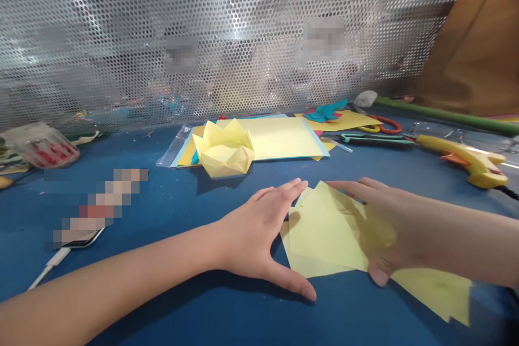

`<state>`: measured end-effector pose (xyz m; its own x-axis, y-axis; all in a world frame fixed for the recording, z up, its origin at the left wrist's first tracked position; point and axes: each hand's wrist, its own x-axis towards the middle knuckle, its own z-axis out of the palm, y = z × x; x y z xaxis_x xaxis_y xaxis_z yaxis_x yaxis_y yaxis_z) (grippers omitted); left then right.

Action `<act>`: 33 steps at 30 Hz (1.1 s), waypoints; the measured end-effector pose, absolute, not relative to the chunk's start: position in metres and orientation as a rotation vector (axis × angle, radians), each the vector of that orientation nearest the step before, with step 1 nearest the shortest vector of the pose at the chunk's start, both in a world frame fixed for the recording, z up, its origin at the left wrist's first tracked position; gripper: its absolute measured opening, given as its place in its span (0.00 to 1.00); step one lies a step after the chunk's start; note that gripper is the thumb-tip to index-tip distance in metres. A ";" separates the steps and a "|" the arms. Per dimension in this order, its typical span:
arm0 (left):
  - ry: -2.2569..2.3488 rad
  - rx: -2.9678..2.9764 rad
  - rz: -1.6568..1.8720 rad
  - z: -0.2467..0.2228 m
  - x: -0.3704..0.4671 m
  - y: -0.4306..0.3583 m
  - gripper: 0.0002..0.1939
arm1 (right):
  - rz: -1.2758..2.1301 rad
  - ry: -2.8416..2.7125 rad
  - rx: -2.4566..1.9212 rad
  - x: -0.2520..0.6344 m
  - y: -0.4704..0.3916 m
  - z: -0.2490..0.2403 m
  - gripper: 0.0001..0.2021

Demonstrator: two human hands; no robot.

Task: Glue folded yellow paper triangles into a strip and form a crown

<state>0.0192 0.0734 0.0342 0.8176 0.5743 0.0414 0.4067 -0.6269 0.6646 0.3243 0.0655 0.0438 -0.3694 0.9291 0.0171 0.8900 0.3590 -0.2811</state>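
Observation:
Several loose yellow paper sheets point(324, 232) lie overlapped and askew on the blue table. My left hand point(259, 238) is at their left side, its fingers stretched toward the upper left edge and its thumb spread out over the table. Over the right part of the sheets is my right hand point(385, 227), somewhat blurred, with fingers along the top edge and thumb at the bottom edge. Its fingers and thumb are spread apart. Another yellow piece point(438, 292) sticks out below my right wrist. Behind the hands stands a folded yellow paper bowl point(225, 151) with pointed rim.
Flat coloured paper point(284, 138) lies behind the bowl. Scissors point(385, 125), a green-handled tool point(373, 139) and a yellow glue gun point(466, 157) are at right. A phone point(87, 238) with a cable and a clear tub point(44, 146) are at left. A perforated metal panel point(243, 27) closes the back.

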 end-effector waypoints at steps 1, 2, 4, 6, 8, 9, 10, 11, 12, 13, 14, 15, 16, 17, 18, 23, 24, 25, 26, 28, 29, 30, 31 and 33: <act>0.709 2.323 0.338 0.034 0.019 0.073 0.76 | 0.431 -2.451 -1.680 0.321 0.065 0.045 0.60; 0.699 2.312 0.348 0.034 0.019 0.073 0.76 | 0.536 -2.453 -1.697 0.317 0.064 0.047 0.58; 0.684 2.281 0.382 0.032 0.019 0.074 0.77 | 0.660 -2.444 -1.626 0.306 0.060 0.053 0.50; 0.686 2.225 0.464 0.029 0.018 0.075 0.76 | 0.659 -2.448 -1.431 0.295 0.055 0.058 0.38; 0.694 2.137 0.587 0.026 0.018 0.075 0.73 | 0.524 -2.458 -1.237 0.287 0.053 0.063 0.27; 0.701 2.091 0.650 0.025 0.017 0.076 0.72 | 0.418 -2.457 -1.148 0.285 0.053 0.064 0.23; 0.707 2.041 0.710 0.024 0.016 0.075 0.71 | 0.307 -2.452 -1.069 0.284 0.055 0.065 0.21; 0.716 1.993 0.767 0.024 0.016 0.075 0.70 | 0.200 -2.439 -0.996 0.284 0.056 0.065 0.20; 0.726 1.951 0.817 0.024 0.016 0.074 0.69 | 0.110 -2.423 -0.938 0.285 0.057 0.065 0.20; 0.738 1.913 0.863 0.024 0.016 0.073 0.66 | 0.042 -2.407 -0.890 0.286 0.059 0.066 0.20; 0.751 1.877 0.904 0.024 0.016 0.072 0.63 | 0.001 -2.394 -0.860 0.288 0.059 0.066 0.20; 0.761 1.849 0.935 0.025 0.017 0.071 0.58 | -0.022 -2.384 -0.839 0.289 0.059 0.066 0.20; 0.767 1.834 0.959 0.025 0.018 0.070 0.53 | -0.030 -2.383 -0.819 0.289 0.059 0.065 0.20; 0.770 1.828 0.976 0.026 0.019 0.069 0.47 | -0.031 -2.392 -0.788 0.289 0.058 0.065 0.21; 0.773 1.824 0.991 0.026 0.019 0.068 0.41 | -0.028 -2.408 -0.755 0.289 0.058 0.065 0.22; 0.807 1.873 1.073 0.029 0.021 0.065 0.28 | -0.040 -2.400 -0.895 0.294 0.060 0.065 0.21; 0.811 1.884 1.082 0.030 0.021 0.065 0.28 | -0.035 -2.372 -0.984 0.297 0.061 0.065 0.23; 0.810 1.894 1.086 0.030 0.021 0.064 0.28 | -0.017 -2.347 -1.063 0.300 0.063 0.066 0.25; 0.806 1.904 1.092 0.030 0.020 0.064 0.28 | 0.013 -2.328 -1.129 0.303 0.064 0.067 0.27; 0.776 1.928 1.101 0.030 0.020 0.064 0.30 | 0.107 -2.322 -1.188 0.305 0.064 0.068 0.27; 0.750 1.940 1.106 0.029 0.019 0.064 0.31 | 0.152 -2.329 -1.184 0.305 0.064 0.068 0.26; 0.720 1.953 1.114 0.029 0.019 0.064 0.31 | 0.191 -2.338 -1.161 0.304 0.063 0.068 0.25; 0.685 1.964 1.121 0.028 0.019 0.065 0.32 | 0.225 -2.344 -1.132 0.302 0.063 0.068 0.23; 0.617 1.985 1.130 0.027 0.019 0.066 0.31 | 0.282 -2.345 -1.081 0.297 0.061 0.067 0.21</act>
<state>0.0187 0.0657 0.0273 0.4927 0.7091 0.5044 0.0405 -0.5976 0.8008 0.2972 0.0610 0.0670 -0.5342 0.7533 0.3837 0.6407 0.6569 -0.3975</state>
